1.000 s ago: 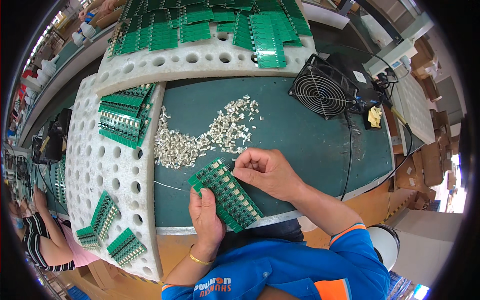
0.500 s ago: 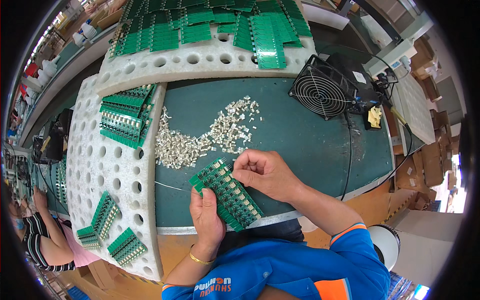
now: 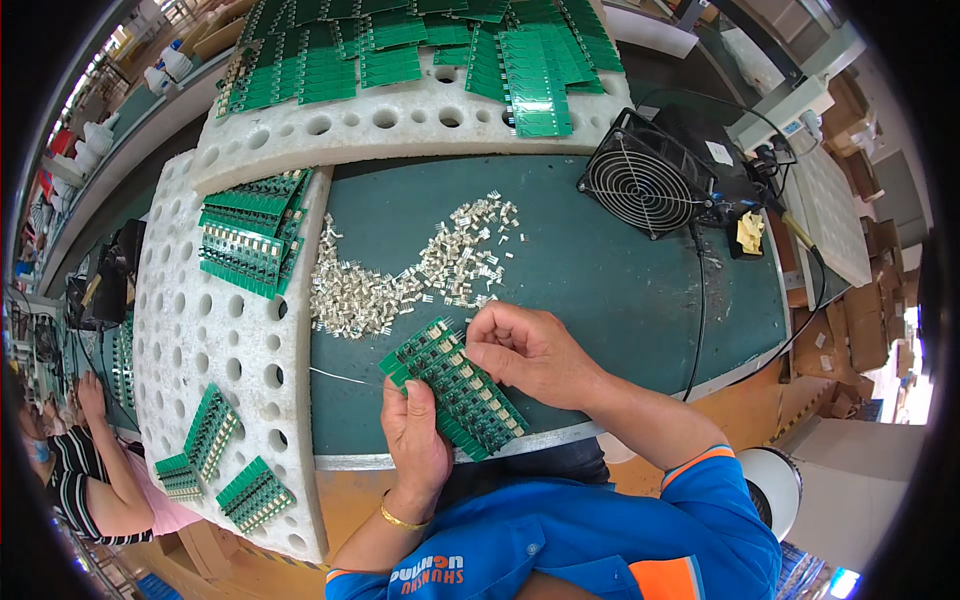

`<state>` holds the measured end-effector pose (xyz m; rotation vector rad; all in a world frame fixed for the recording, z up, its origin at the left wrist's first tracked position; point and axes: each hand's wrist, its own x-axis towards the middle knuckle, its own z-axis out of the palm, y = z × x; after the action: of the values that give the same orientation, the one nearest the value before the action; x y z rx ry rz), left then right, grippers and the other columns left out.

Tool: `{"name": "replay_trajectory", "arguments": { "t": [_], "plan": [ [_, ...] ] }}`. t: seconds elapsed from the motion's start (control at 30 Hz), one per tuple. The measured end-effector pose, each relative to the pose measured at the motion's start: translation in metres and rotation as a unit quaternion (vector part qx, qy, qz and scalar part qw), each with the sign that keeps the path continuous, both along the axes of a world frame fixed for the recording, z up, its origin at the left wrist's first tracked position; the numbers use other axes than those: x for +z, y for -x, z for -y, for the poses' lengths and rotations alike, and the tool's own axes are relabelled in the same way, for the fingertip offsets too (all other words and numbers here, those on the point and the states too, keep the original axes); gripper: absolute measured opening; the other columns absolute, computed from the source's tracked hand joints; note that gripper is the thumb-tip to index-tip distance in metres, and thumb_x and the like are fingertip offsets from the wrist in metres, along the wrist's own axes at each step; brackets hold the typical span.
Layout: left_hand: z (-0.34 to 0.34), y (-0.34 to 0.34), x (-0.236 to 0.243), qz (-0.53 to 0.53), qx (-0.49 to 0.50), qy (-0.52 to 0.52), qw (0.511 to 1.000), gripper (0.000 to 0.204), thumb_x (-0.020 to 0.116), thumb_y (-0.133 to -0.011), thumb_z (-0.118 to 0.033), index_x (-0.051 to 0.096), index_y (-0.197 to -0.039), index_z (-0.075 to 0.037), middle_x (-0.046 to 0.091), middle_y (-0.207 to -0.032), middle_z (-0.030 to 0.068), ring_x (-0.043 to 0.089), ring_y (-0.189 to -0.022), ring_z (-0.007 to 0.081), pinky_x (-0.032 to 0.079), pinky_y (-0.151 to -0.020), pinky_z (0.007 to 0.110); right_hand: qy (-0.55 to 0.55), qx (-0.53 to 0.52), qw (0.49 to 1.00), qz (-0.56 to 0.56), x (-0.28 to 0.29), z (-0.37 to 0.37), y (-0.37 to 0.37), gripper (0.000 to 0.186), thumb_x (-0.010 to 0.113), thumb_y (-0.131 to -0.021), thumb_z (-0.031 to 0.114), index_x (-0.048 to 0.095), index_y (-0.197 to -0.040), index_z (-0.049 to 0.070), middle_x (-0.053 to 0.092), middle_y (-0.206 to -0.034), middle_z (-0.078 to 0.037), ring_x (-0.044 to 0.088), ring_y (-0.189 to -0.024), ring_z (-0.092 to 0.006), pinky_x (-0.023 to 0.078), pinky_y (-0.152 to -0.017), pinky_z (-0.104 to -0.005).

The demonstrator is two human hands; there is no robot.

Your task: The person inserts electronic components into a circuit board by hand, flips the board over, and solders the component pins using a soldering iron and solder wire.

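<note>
Here's the left hand [image 3: 420, 445] nearest us, thumb laid over the edge of a green circuit board [image 3: 470, 395], gripping it aslant above the near edge of the tabletop [image 3: 590, 270]. Just beyond, the right hand [image 3: 530, 350] curls in at the board's upper right side, thumb against forefinger; it may be pinching a little part, but those fingertips hide too much to tell. The danger, I'd say: that one-sided hold could let the board twist under a push from the right, and any loosely seated part could tip or drop out. And look at that board! Long, crowded with rows of cream connectors [image 3: 464, 371] and dark components [image 3: 470, 412], bare green along its left side. Farther out, a loose heap of whitish connectors [image 3: 365, 295] sprawls across the tabletop, a holed foam slab [image 3: 297, 400] carries more boards [image 3: 240, 245] to its left, and beyond sits a black fan [image 3: 640, 185].
</note>
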<state>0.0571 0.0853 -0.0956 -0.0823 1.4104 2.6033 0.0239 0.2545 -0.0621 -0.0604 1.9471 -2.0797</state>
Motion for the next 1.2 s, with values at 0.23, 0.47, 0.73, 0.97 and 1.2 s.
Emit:
{"name": "replay_trajectory", "arguments": {
  "t": [0.23, 0.47, 0.73, 0.97, 1.2],
  "plan": [
    [0.001, 0.000, -0.002, 0.003, 0.005, 0.007, 1.000, 0.030, 0.041, -0.104, -0.023, 0.043, -0.128, -0.006, 0.059, -0.118, 0.0080, 0.059, -0.105, 0.0152, 0.049, -0.091, 0.031, -0.090, -0.014, 0.994, -0.064, 0.000, 0.003, -0.002, 0.022, 0.062, -0.092, 0.020, 0.057, -0.083, 0.000, 0.056, -0.066, -0.003, 0.048, -0.060, -0.0069, 0.041, -0.054, -0.0269],
    [0.001, -0.001, -0.002, -0.005, 0.001, 0.025, 1.000, 0.032, 0.041, -0.104, -0.024, 0.042, -0.129, -0.005, 0.058, -0.119, 0.0082, 0.058, -0.106, 0.0150, 0.048, -0.092, 0.032, -0.068, -0.015, 0.995, -0.079, -0.006, 0.005, -0.004, 0.024, 0.061, -0.095, 0.021, 0.052, -0.082, 0.004, 0.048, -0.067, 0.004, 0.042, -0.061, -0.0016, 0.035, -0.051, -0.0214],
    [-0.001, 0.000, 0.000, 0.004, 0.021, -0.002, 1.000, 0.029, 0.039, -0.104, -0.024, 0.045, -0.127, -0.006, 0.060, -0.114, 0.0069, 0.060, -0.099, 0.0140, 0.051, -0.087, 0.031, -0.269, -0.084, 0.930, -0.235, 0.014, -0.021, 0.008, 0.017, 0.066, -0.086, 0.016, 0.059, -0.081, 0.002, 0.061, -0.071, -0.011, 0.059, -0.061, -0.0249, 0.045, -0.055, -0.0347],
    [-0.003, 0.002, 0.002, 0.047, 0.043, -0.008, 0.998, 0.029, 0.038, -0.105, -0.025, 0.046, -0.125, -0.007, 0.061, -0.110, 0.0066, 0.062, -0.093, 0.0137, 0.053, -0.082, 0.030, -0.426, -0.026, 0.873, -0.239, 0.003, -0.036, 0.010, 0.010, 0.064, -0.082, 0.011, 0.056, -0.083, 0.006, 0.059, -0.078, -0.011, 0.061, -0.079, -0.0325, 0.045, -0.066, -0.0451],
    [-0.004, 0.003, 0.006, 0.035, 0.032, 0.009, 0.999, 0.029, 0.039, -0.104, -0.026, 0.047, -0.124, -0.007, 0.061, -0.109, 0.0055, 0.061, -0.093, 0.0126, 0.051, -0.083, 0.030, -0.468, -0.016, 0.833, -0.294, -0.003, -0.024, 0.006, 0.014, 0.067, -0.081, 0.015, 0.058, -0.083, 0.004, 0.059, -0.078, -0.010, 0.061, -0.076, -0.0299, 0.047, -0.065, -0.0414]
  ]
}}
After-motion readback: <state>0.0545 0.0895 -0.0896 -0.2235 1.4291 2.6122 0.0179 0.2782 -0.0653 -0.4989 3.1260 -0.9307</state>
